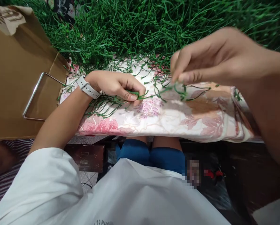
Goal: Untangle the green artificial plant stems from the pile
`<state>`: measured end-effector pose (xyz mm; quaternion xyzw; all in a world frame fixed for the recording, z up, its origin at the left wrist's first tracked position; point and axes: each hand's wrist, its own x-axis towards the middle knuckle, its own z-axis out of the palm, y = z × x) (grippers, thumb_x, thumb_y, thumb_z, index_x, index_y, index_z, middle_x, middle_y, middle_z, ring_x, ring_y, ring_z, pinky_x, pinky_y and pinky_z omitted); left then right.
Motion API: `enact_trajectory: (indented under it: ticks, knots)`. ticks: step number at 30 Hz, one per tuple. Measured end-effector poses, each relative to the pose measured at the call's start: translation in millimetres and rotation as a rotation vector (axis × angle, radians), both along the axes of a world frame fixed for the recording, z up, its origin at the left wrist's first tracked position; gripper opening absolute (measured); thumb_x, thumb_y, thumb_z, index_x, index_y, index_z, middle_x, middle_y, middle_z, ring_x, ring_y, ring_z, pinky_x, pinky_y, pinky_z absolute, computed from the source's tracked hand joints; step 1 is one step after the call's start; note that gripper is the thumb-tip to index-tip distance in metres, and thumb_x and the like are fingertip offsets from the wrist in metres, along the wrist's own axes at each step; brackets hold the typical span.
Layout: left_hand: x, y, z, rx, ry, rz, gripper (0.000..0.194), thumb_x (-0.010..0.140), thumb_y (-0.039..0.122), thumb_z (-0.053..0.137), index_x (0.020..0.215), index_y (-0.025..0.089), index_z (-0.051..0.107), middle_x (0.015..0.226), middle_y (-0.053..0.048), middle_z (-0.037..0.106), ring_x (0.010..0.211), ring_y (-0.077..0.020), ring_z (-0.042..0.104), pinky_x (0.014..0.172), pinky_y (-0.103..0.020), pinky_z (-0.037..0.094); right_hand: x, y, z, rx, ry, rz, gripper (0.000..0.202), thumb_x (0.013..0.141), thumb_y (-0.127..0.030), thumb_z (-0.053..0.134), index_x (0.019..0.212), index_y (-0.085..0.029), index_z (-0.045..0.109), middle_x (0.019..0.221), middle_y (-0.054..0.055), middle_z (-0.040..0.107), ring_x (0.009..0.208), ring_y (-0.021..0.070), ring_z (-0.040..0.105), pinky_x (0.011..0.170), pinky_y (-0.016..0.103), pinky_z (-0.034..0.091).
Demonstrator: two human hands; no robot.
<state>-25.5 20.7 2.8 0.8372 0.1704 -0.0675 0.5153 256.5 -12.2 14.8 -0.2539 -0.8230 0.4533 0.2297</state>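
Left fingers (131, 97) low over floral cloth (168, 123), right fingers (185, 77) raised, both pinched on green stems (144, 97)

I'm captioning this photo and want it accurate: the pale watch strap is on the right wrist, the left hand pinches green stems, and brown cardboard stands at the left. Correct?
Not quite: the head view shows the pale watch strap on the left wrist. The left hand does pinch green stems, and brown cardboard stands at the left.
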Motion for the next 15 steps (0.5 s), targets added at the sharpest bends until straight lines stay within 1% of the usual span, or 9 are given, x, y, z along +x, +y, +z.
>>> enact_trajectory:
  ticks: [1,2,3,4,6,8,10,13,15]
  knots:
    - [1,-2,1.5,-0.021,0.001,0.018,0.049,0.087,0.064,0.073,0.079,0.017,0.079,0.070,-0.008,0.074,0.062,-0.0147,0.064,0.063,-0.027,0.051,2,1,-0.5,0.067,0.017,-0.165,0.045,0.085,-0.061,0.078,0.087,-0.017,0.074,0.082,-0.002,0.068,0.077,0.0108,0.060,0.067,0.030,0.044]
    - [3,-3,3.2,-0.036,0.007,0.038,0.049,0.088,0.064,0.072,0.082,0.016,0.078,0.072,-0.008,0.074,0.063,-0.0142,0.064,0.064,-0.027,0.050,3,3,-2.2,0.166,0.004,-0.303,0.040,0.085,-0.057,0.077,0.090,-0.017,0.077,0.083,-0.001,0.068,0.076,0.0124,0.059,0.066,0.031,0.044]
    - [5,-5,5.0,-0.044,0.018,0.056,0.049,0.088,0.064,0.073,0.085,0.015,0.078,0.073,-0.007,0.073,0.063,-0.0137,0.064,0.064,-0.026,0.050,4,6,-5.0,0.295,-0.039,-0.408,0.035,0.087,-0.050,0.073,0.094,-0.017,0.079,0.083,0.000,0.068,0.076,0.0137,0.059,0.068,0.033,0.044]
    - [7,-7,6.7,-0.047,0.032,0.074,0.049,0.087,0.063,0.075,0.088,0.015,0.077,0.075,-0.006,0.073,0.064,-0.0133,0.064,0.066,-0.026,0.050,5,10,-8.5,0.443,-0.102,-0.477,0.034,0.089,-0.043,0.067,0.099,-0.014,0.081,0.083,0.003,0.067,0.077,0.0154,0.059,0.070,0.035,0.045]
    - [10,-10,9.4,-0.043,0.047,0.105,0.048,0.083,0.061,0.080,0.093,0.014,0.077,0.079,-0.006,0.073,0.067,-0.0129,0.064,0.068,-0.025,0.051,6,20,-16.1,0.715,-0.244,-0.536,0.040,0.087,-0.031,0.059,0.111,-0.007,0.081,0.091,0.010,0.068,0.083,0.0201,0.061,0.077,0.039,0.046]
    - [12,-11,9.6,-0.032,0.036,0.135,0.047,0.082,0.057,0.083,0.096,0.014,0.075,0.083,-0.005,0.074,0.071,-0.0130,0.065,0.073,-0.025,0.052,7,28,-22.6,0.869,-0.322,-0.568,0.047,0.083,-0.024,0.058,0.120,-0.002,0.077,0.101,0.016,0.069,0.090,0.0236,0.063,0.080,0.040,0.047]
    - [12,-11,6.4,-0.010,0.003,0.169,0.042,0.084,0.053,0.083,0.099,0.014,0.074,0.083,-0.005,0.073,0.075,-0.0133,0.066,0.076,-0.024,0.053,7,32,-26.8,0.908,-0.294,-0.607,0.047,0.079,-0.019,0.060,0.121,-0.003,0.076,0.100,0.016,0.067,0.089,0.0234,0.062,0.075,0.038,0.046]
    - [11,-9,-2.3,0.043,-0.037,0.223,0.035,0.090,0.046,0.077,0.105,0.015,0.073,0.084,-0.004,0.072,0.077,-0.0127,0.066,0.076,-0.024,0.052,7,33,-29.0,0.916,-0.137,-0.685,0.044,0.074,-0.013,0.063,0.115,-0.007,0.080,0.086,0.007,0.057,0.081,0.0197,0.057,0.072,0.035,0.043]
    - [11,-8,-7.6,0.078,-0.043,0.247,0.033,0.093,0.045,0.074,0.107,0.015,0.072,0.088,-0.004,0.072,0.076,-0.0117,0.065,0.073,-0.023,0.051,7,31,-27.9,0.794,-0.006,-0.735,0.049,0.071,-0.008,0.063,0.116,-0.011,0.081,0.087,0.005,0.052,0.085,0.0194,0.056,0.081,0.036,0.043]
